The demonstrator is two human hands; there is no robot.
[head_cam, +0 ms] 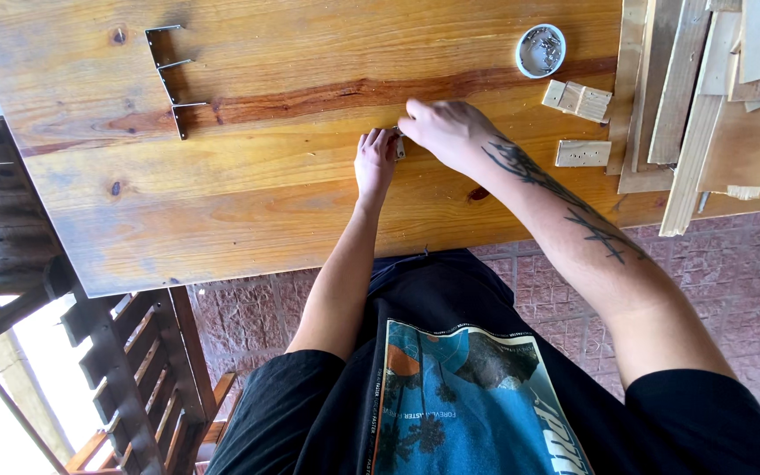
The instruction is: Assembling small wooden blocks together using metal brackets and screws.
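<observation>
Both my hands meet over the middle of a varnished wooden tabletop. My left hand rests on the wood with its fingertips touching a small metal bracket. My right hand, on a tattooed forearm, comes from the right and pinches the same small bracket between thumb and fingers. Most of the bracket is hidden by the fingers.
A long metal strip with bent tabs lies at the tabletop's far left. A round white dish of screws sits at the back right, near small wooden blocks and a pile of wooden slats. A dark wooden chair stands lower left.
</observation>
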